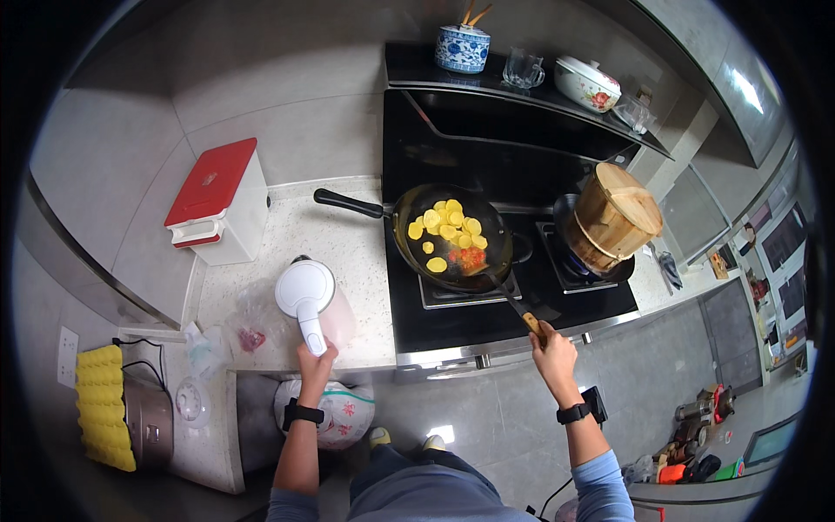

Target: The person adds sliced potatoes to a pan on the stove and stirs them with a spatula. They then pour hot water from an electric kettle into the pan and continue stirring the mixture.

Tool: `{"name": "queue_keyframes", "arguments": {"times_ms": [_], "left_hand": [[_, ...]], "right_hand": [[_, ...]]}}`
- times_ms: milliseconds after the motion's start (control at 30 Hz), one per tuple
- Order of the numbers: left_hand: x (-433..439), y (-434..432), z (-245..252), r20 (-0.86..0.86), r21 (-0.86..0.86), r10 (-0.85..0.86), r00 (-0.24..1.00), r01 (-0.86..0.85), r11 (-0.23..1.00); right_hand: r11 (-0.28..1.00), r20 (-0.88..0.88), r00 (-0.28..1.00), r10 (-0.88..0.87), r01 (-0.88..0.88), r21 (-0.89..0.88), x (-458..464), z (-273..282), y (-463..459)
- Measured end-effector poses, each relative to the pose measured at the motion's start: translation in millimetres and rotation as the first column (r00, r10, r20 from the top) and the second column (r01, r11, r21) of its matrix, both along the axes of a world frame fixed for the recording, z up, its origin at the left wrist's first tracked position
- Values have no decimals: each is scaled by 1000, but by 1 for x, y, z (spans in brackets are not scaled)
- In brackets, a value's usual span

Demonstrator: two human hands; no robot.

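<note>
My left hand (pixel 317 363) grips the handle of a white electric kettle (pixel 304 289) with a pinkish body, which is over the counter left of the stove. In my right hand (pixel 553 355) is the wooden handle of a cooking spatula (pixel 512 299). Its blade rests in a black wok (pixel 417 196) on the left burner, beside a small heap of chopped red pieces (pixel 468 258), likely chili or tomato. Yellow round slices (pixel 450 218), possibly potato, cover the middle of the wok. The wok's long black handle (pixel 348 203) points left.
A wooden steamer (pixel 616 215) stands in a pan on the right burner. Left on the counter (pixel 339 196) are a red-lidded white container (pixel 218 196) and a plastic bag (pixel 254 316). A yellow egg tray (pixel 106 408) sits at lower left. Glass mugs (pixel 522 68) line the hood's shelf.
</note>
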State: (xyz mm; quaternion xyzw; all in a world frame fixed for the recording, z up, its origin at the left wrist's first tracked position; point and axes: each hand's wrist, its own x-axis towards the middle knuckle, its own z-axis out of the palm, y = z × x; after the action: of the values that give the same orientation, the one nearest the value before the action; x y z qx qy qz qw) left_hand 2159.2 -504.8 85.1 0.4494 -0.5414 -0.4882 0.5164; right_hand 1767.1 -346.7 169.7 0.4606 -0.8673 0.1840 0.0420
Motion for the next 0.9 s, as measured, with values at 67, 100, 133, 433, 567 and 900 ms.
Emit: {"name": "queue_keyframes", "arguments": {"times_ms": [67, 100, 133, 433, 567, 900], "left_hand": [[-1, 1, 0, 4, -6, 5, 1000, -5, 1000], [-1, 1, 0, 12, -5, 8, 1000, -8, 1000], [-1, 1, 0, 26, -5, 20, 999, -20, 1000], [-2, 1, -8, -3, -29, 65, 998, -65, 997], [-11, -1, -15, 12, -28, 185, 983, -185, 982], [-15, -2, -16, 76, -49, 225, 971, -221, 974]], "right_hand": [[1000, -13, 1000, -4, 5, 24, -2, 1, -1], [1000, -14, 1000, 21, -21, 23, -2, 2, -1], [1000, -14, 1000, 15, -16, -24, -4, 3, -2], [999, 93, 995, -35, 35, -7, -6, -1, -15], [1000, 50, 999, -21, 22, -8, -5, -3, -18], [993, -41, 997, 61, -65, -94, 1, -19, -29]]}}
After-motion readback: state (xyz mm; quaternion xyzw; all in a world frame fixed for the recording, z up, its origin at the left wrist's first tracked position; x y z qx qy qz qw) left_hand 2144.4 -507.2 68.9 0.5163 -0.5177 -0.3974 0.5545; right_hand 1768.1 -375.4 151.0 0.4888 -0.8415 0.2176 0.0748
